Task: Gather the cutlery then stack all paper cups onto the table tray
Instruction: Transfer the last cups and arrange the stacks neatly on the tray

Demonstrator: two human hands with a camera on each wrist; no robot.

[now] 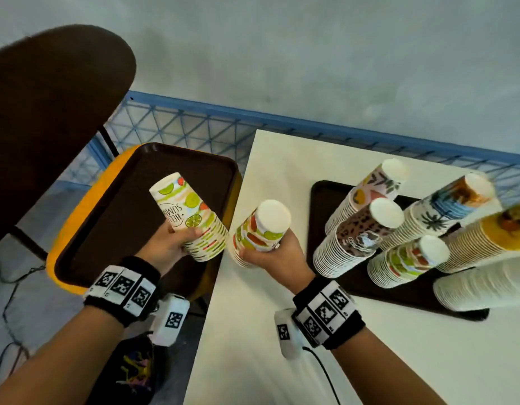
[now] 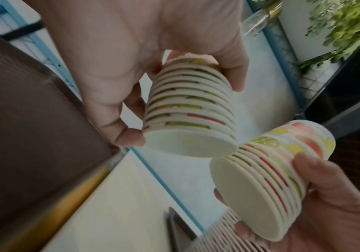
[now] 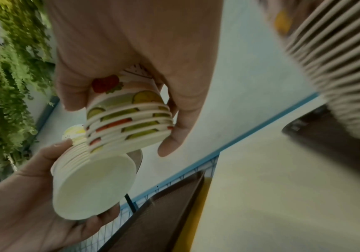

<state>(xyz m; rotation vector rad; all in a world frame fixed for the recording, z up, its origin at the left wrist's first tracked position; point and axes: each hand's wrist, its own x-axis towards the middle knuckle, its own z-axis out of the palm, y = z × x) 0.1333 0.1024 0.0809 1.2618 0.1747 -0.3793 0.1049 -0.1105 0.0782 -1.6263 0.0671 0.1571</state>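
My left hand (image 1: 177, 244) grips a short stack of fruit-print paper cups (image 1: 191, 217), tilted, above the brown tray (image 1: 130, 217) on the yellow stool. My right hand (image 1: 270, 252) grips a second fruit-print stack (image 1: 261, 229), bottom up, over the white table's left edge. The two stacks almost touch at their rims. The left wrist view shows the left stack (image 2: 187, 116) and the right stack (image 2: 267, 179) side by side. On the table tray (image 1: 358, 282) stand several tall stacks of upturned cups (image 1: 358, 235). No cutlery is in view.
The white table (image 1: 282, 331) fills the lower right. A dark chair (image 1: 48, 112) stands at the left, and a blue wire fence (image 1: 194, 121) runs behind. Cables lie on the floor at the lower left. Green plants (image 3: 8, 85) show in the right wrist view.
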